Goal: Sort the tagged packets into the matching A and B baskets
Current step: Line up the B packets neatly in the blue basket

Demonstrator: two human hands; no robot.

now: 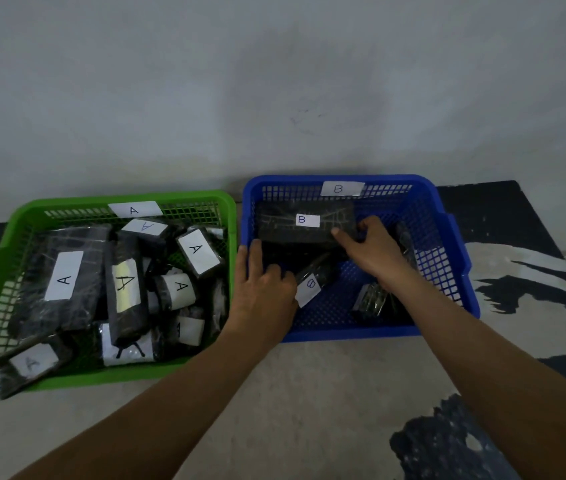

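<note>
Right hand (375, 252) pinches corner of big B packet (304, 221) at far wall of blue basket (343, 336); left hand (264, 285) flat there, thumb touching small B packet (311, 284); A packets (63, 277) fill green basket (129, 199)

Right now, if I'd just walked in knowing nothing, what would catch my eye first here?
Two bright baskets sit side by side: a green basket on the left, heaped with black packets tagged A, and a blue basket on the right, tagged B. Both hands are inside the blue one. The right hand grips a large B packet at the back, and the left hand touches a smaller B packet nearer the front.
</note>
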